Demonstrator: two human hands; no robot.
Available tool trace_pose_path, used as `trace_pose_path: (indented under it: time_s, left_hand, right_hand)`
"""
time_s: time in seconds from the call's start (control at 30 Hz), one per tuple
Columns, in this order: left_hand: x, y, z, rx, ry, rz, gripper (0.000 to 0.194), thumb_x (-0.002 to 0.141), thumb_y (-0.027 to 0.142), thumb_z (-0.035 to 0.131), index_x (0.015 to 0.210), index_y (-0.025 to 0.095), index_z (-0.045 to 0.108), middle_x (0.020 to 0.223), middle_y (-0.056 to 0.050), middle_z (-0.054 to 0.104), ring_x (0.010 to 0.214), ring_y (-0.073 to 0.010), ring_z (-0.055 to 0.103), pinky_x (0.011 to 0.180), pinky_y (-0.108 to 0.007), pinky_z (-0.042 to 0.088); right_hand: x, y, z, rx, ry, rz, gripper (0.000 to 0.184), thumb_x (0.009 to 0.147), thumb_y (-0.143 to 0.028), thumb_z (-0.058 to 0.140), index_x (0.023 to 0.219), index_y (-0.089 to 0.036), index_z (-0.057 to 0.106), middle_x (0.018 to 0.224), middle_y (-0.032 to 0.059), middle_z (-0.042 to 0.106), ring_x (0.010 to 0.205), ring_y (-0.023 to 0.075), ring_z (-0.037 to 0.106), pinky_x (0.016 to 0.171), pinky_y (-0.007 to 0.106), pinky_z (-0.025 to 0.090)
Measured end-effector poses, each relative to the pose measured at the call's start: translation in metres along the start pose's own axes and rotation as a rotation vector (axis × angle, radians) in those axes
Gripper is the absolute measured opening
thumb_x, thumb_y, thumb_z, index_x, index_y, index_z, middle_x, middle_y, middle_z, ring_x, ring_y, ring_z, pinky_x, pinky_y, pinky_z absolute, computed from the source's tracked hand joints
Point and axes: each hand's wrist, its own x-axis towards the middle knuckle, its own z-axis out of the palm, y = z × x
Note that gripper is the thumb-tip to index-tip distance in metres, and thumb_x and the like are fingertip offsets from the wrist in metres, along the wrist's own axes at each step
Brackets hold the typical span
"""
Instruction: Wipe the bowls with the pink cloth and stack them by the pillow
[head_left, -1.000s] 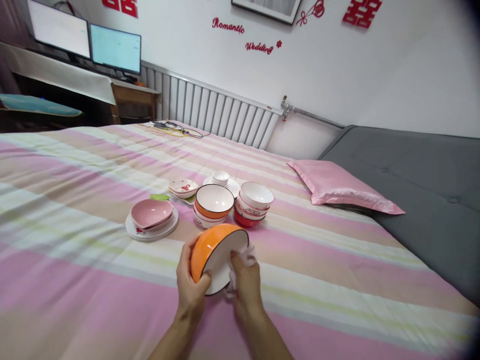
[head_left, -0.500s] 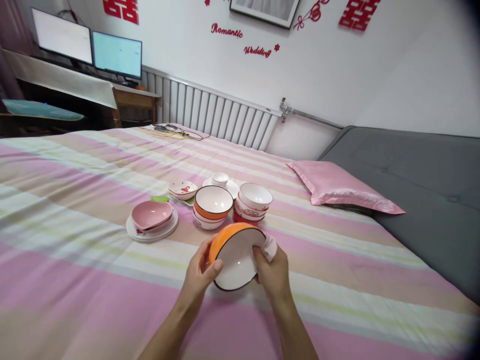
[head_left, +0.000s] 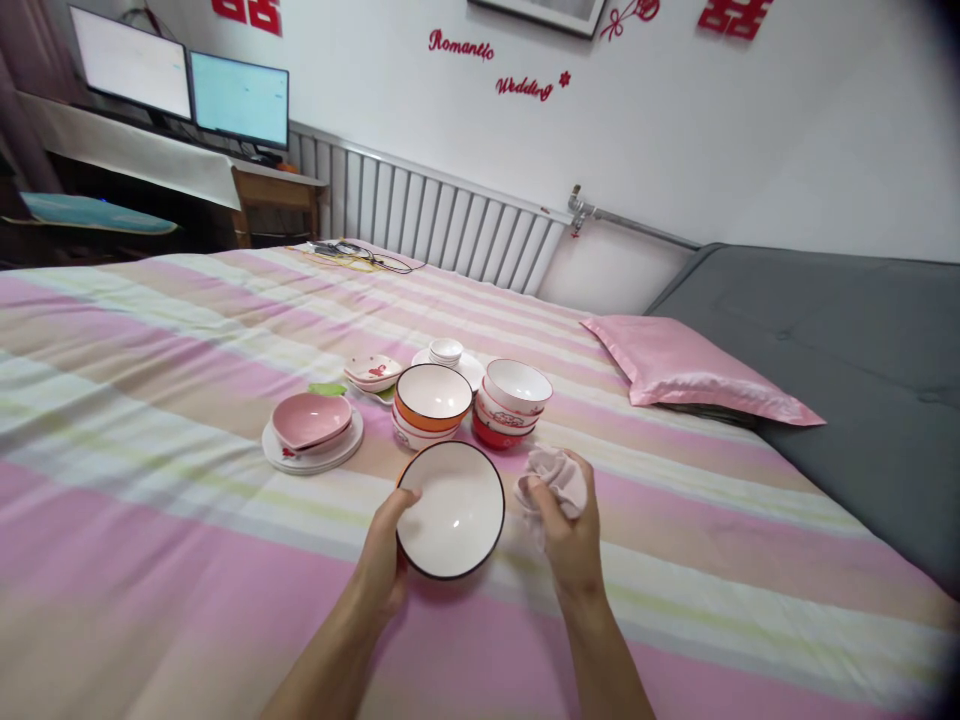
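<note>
My left hand (head_left: 386,545) grips the left rim of a bowl (head_left: 451,515), thumb inside. The bowl is white within, dark-rimmed and orange outside, tilted so its inside faces me. To its right, my right hand (head_left: 566,520) is closed on a crumpled pale pink cloth (head_left: 553,478), apart from the bowl. Just beyond stands a stack of bowls (head_left: 433,395), an orange one on top of white ones. Beside it is another stack of red-rimmed white bowls (head_left: 517,390) with a red one at the bottom.
Pink heart-shaped dishes (head_left: 311,420) rest on white plates (head_left: 270,457) at the left. Behind are patterned dishes (head_left: 373,370) and small white bowls (head_left: 445,350) on a plate. A pink pillow (head_left: 697,365) lies at the right on the striped bedspread (head_left: 225,600).
My right hand with the cloth has come away from the bowl to the right. The bowl has turned to face me more squarely, now held by my left hand alone.
</note>
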Motion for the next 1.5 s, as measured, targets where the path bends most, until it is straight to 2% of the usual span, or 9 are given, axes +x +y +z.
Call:
trace_pose_path:
  time_s: [0.17, 0.33, 0.47, 0.57, 0.8, 0.97, 1.23, 1.37, 1.5]
  left_hand:
    - [-0.002, -0.005, 0.004, -0.004, 0.001, -0.068, 0.023, 0.064, 0.028, 0.065, 0.084, 0.017, 0.064, 0.072, -0.003, 0.068, 0.068, -0.0209, 0.065, 0.058, -0.027, 0.048]
    - [0.001, -0.013, 0.003, 0.026, -0.103, -0.029, 0.026, 0.062, 0.030, 0.065, 0.084, 0.016, 0.062, 0.063, 0.001, 0.062, 0.060, -0.0181, 0.060, 0.057, -0.027, 0.045]
    - [0.003, -0.017, 0.003, 0.105, -0.154, 0.146, 0.024, 0.063, 0.028, 0.062, 0.082, 0.015, 0.062, 0.071, 0.001, 0.063, 0.069, -0.0176, 0.058, 0.065, -0.027, 0.044]
    - [0.002, -0.020, 0.003, 0.258, -0.193, 0.271, 0.021, 0.064, 0.025, 0.058, 0.082, 0.014, 0.061, 0.072, 0.000, 0.060, 0.071, -0.0174, 0.054, 0.067, -0.028, 0.043]
    - [-0.001, -0.014, 0.001, 0.471, -0.134, 0.434, 0.035, 0.061, 0.023, 0.055, 0.094, 0.015, 0.058, 0.081, -0.002, 0.060, 0.077, -0.0204, 0.054, 0.071, -0.031, 0.042]
    - [0.001, -0.009, -0.003, 0.575, -0.118, 0.597, 0.040, 0.065, 0.029, 0.059, 0.102, 0.016, 0.055, 0.097, -0.007, 0.063, 0.092, -0.0263, 0.057, 0.083, -0.037, 0.043]
    - [0.007, -0.011, -0.008, 0.483, -0.201, 0.656, 0.044, 0.074, 0.042, 0.061, 0.108, 0.015, 0.055, 0.102, -0.009, 0.064, 0.094, -0.0268, 0.059, 0.083, -0.037, 0.046]
    - [0.009, -0.011, -0.009, 0.434, -0.194, 0.646, 0.046, 0.075, 0.044, 0.060, 0.110, 0.015, 0.055, 0.103, -0.009, 0.065, 0.096, -0.0276, 0.059, 0.086, -0.039, 0.044]
    - [0.008, -0.009, -0.007, 0.388, -0.144, 0.643, 0.049, 0.074, 0.047, 0.060, 0.111, 0.015, 0.056, 0.106, -0.010, 0.064, 0.102, -0.0285, 0.057, 0.090, -0.039, 0.042]
  right_hand:
    - [-0.006, -0.004, 0.000, 0.079, -0.083, 0.032, 0.028, 0.075, -0.021, 0.046, 0.102, -0.023, 0.039, 0.095, 0.0026, 0.053, 0.080, 0.0172, 0.058, 0.069, 0.033, 0.048]
    - [-0.011, -0.008, 0.014, -0.263, -0.271, -0.407, 0.023, 0.068, -0.010, 0.051, 0.088, -0.021, 0.049, 0.101, 0.0057, 0.047, 0.098, 0.0209, 0.050, 0.086, 0.039, 0.043]
    - [-0.012, 0.003, 0.024, -0.411, -0.410, -0.754, 0.026, 0.079, -0.001, 0.043, 0.089, -0.020, 0.059, 0.098, 0.0078, 0.057, 0.100, 0.0202, 0.051, 0.087, 0.038, 0.044]
    - [-0.013, 0.015, 0.029, -0.458, -0.457, -0.853, 0.025, 0.086, -0.006, 0.045, 0.097, -0.020, 0.062, 0.100, 0.0075, 0.064, 0.105, 0.0202, 0.052, 0.091, 0.038, 0.044]
    - [-0.027, 0.024, 0.037, -0.645, -0.362, -0.594, 0.043, 0.070, -0.001, 0.044, 0.105, -0.017, 0.062, 0.103, 0.0089, 0.064, 0.098, 0.0238, 0.054, 0.084, 0.037, 0.045]
    - [-0.035, 0.011, 0.040, -0.766, -0.479, -0.273, 0.044, 0.065, -0.010, 0.050, 0.108, -0.017, 0.059, 0.095, 0.0092, 0.063, 0.084, 0.0241, 0.058, 0.070, 0.032, 0.045]
    - [-0.025, -0.020, 0.026, -0.332, -0.881, -0.024, 0.018, 0.064, -0.010, 0.051, 0.075, -0.018, 0.063, 0.064, -0.0040, 0.055, 0.058, 0.0100, 0.047, 0.053, 0.019, 0.032]
    - [-0.012, -0.027, 0.004, -0.126, -1.051, 0.150, 0.020, 0.058, -0.007, 0.054, 0.073, -0.015, 0.065, 0.063, -0.0045, 0.052, 0.058, 0.0089, 0.045, 0.053, 0.018, 0.033]
    - [-0.001, -0.032, -0.010, -0.048, -0.857, 0.191, 0.016, 0.063, -0.008, 0.055, 0.075, -0.014, 0.063, 0.067, -0.0037, 0.054, 0.062, 0.0100, 0.047, 0.057, 0.019, 0.036]
